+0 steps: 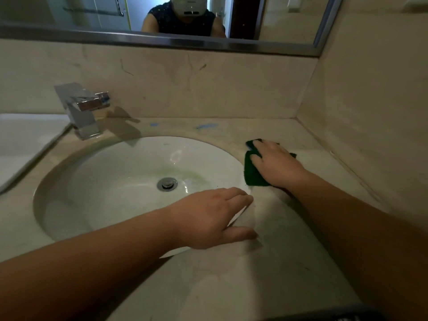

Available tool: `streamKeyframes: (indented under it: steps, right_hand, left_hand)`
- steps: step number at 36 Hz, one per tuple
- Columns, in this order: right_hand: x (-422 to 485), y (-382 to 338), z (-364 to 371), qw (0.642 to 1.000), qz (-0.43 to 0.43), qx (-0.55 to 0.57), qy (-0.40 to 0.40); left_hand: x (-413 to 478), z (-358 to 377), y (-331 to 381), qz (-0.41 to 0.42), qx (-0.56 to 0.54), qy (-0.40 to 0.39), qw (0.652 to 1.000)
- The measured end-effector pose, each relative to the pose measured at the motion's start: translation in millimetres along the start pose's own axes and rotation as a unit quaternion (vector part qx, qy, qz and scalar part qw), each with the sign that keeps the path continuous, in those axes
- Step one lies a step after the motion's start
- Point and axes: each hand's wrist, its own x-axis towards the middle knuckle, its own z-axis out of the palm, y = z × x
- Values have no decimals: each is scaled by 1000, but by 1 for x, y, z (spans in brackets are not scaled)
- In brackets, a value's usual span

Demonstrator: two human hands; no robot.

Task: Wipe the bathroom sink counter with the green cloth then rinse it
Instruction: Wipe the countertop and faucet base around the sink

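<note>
Wiping under way, judged mid-task. Left hand (213,216) nearest: fingers straight, holding nothing, braced on counter (254,286) at sink (104,163) rim. Beyond it, right hand (275,163) palm-down on green cloth (252,173), fingers extended, pressing, not curled round it; cloth flat on counter right of basin. Further back, blue smears (206,126) unwiped. Faucet (83,110) shows no running water; rinse left.

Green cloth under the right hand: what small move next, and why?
Probably push the green cloth away toward the blue smears near the wall. The right hand presses it flat on the counter beside the sink, and those smears lie beyond it, not yet wiped.
</note>
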Motion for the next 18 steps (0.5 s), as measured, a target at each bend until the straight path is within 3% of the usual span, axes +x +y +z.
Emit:
streamKeyframes:
  steps: [4,6,12,18]
  right_hand:
    - [-3,-24,-4,992,-112,49,-40]
    - [-3,-21,-15,989,-122,83,-15]
    - [14,44,-56,991,-3,91,101]
    - [32,98,-38,992,123,24,8]
  left_hand:
    - [3,-8,-10,2,3,-5,1000]
    - [8,-19,-21,-19,-1,4,1000]
    - [33,-31,-91,-101,75,57,990]
    - [59,-18,-145,-96,116,37,988]
